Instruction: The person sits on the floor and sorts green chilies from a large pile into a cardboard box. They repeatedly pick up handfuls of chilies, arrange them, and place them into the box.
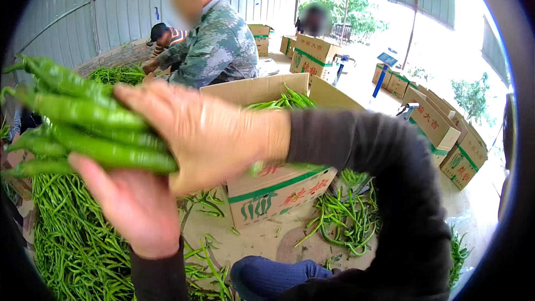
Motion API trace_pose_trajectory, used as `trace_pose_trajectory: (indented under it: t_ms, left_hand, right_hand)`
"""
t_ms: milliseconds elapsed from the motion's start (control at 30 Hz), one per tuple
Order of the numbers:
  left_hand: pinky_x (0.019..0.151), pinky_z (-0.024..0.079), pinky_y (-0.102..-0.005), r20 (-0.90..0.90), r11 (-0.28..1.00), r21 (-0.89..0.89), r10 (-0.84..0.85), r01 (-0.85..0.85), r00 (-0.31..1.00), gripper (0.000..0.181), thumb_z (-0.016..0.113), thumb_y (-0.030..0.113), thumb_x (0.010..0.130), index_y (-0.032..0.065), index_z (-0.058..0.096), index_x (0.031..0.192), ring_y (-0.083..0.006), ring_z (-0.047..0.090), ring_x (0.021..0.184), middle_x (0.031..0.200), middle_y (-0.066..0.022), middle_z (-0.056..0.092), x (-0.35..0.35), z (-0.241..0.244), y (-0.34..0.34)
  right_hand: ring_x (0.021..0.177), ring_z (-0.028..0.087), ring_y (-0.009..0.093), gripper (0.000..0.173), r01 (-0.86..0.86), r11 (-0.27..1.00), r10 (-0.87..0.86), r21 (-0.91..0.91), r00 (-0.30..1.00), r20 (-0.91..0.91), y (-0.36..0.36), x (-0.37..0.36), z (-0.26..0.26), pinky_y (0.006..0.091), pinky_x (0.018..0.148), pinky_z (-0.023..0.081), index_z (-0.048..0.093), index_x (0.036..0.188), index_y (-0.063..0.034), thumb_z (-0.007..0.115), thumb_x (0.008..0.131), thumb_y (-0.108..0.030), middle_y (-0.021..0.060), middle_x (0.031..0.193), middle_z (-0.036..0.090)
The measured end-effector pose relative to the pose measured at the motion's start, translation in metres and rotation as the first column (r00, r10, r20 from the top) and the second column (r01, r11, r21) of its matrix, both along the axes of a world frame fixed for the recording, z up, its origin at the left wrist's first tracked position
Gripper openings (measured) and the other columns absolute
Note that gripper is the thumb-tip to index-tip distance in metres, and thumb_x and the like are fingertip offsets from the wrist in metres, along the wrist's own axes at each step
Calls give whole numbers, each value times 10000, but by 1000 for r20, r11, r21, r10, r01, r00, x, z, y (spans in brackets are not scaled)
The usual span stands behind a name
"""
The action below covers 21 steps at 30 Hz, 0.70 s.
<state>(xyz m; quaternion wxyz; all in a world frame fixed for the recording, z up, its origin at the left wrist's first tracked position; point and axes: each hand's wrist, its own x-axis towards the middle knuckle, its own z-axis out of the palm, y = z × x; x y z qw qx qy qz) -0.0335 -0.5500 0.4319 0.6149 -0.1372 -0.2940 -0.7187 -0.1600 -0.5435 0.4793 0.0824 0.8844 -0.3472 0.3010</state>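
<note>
A bundle of long green chili peppers (pixel 100 121) is held up at the left, between my two hands. Its stem ends point left. My left hand (pixel 142 213) supports the bundle from below, with the thumb along its lower side. From the right, my right hand (pixel 213 133) reaches across and presses on the bundle's top and right end; it is blurred. Beneath the bundle spreads a large heap of green peppers (pixel 79 238). Behind my right forearm stands an open cardboard box (pixel 255 85) with peppers inside, partly hidden by the arm.
Loose peppers (pixel 347 221) lie on the floor right of the box. A person in a camouflage jacket (pixel 221 46) sits beyond it, near others. More cardboard boxes (pixel 464 159) line the right side, near a scale with a blue post (pixel 380 79). My knee (pixel 276 276) is below.
</note>
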Motion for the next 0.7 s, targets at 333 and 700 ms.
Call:
trace_pose_trajectory:
  t_ms: [333,700]
  left_hand:
    - [910,426,-355,338,851,248,-523,462,782,627,320,583,882,64,417,1221,-218,446,1108,1184,-92,465,-234,-52,-80]
    - [836,484,-388,894,755,447,-399,480,-204,526,488,333,902,-94,384,1191,-325,586,937,1083,-265,525,-251,-110,-119]
  right_hand:
    - [1139,431,376,961,322,887,-224,332,927,-301,-49,-273,-29,399,960,371,169,1351,14,710,629,-315,255,1223,390]
    - [1215,361,361,928,279,879,-107,388,906,-409,-83,-365,-184,444,1019,286,206,1385,-69,705,689,-426,209,1369,291]
